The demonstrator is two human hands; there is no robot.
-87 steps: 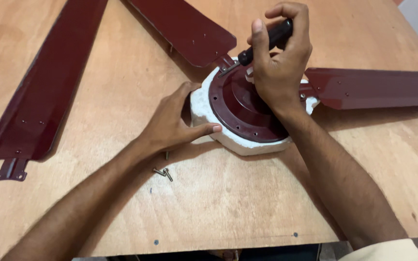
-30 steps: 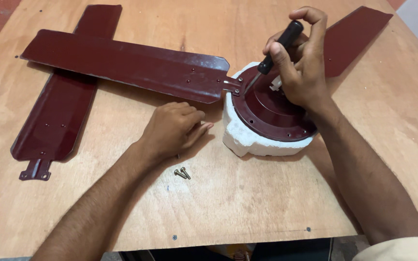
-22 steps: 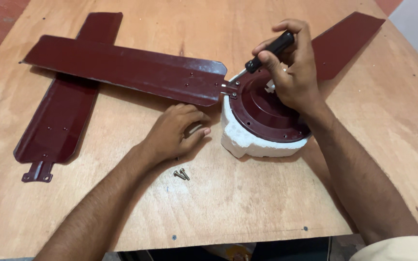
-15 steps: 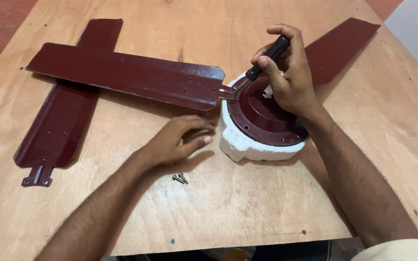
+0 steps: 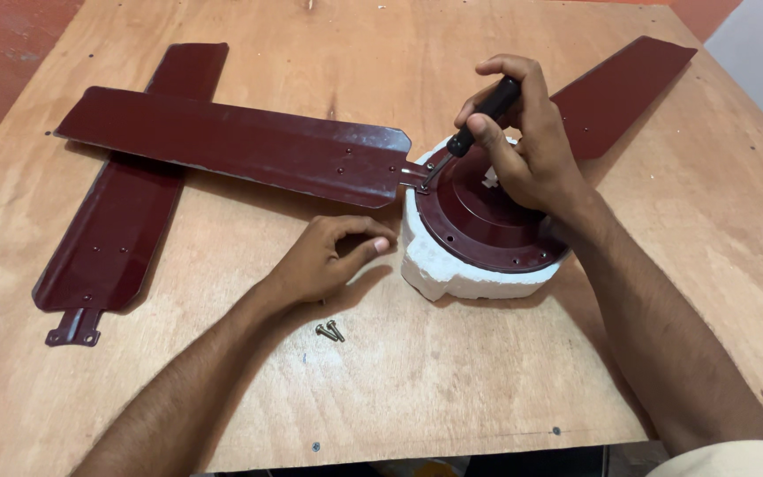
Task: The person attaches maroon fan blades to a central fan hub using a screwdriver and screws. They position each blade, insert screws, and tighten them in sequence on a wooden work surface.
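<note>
We see the right hand (image 5: pixel 532 150) wrapped around a black-handled screwdriver (image 5: pixel 474 132), its fingers closed tight on the grip and the tip set at the bracket where a maroon blade (image 5: pixel 231 146) meets the motor (image 5: pixel 487 216). The round maroon motor sits in a white foam block (image 5: pixel 426 265), right of centre on the plywood table (image 5: pixel 381 389). The left hand (image 5: pixel 324 261) rests on the wood just left of the foam, fingers loosely curled and holding nothing. Two screws (image 5: pixel 329 331) lie just near of that hand. A second blade (image 5: pixel 130 208) lies loose at the left, partly under the first. A third (image 5: pixel 620 88) runs off to the far right behind the motor.
</note>
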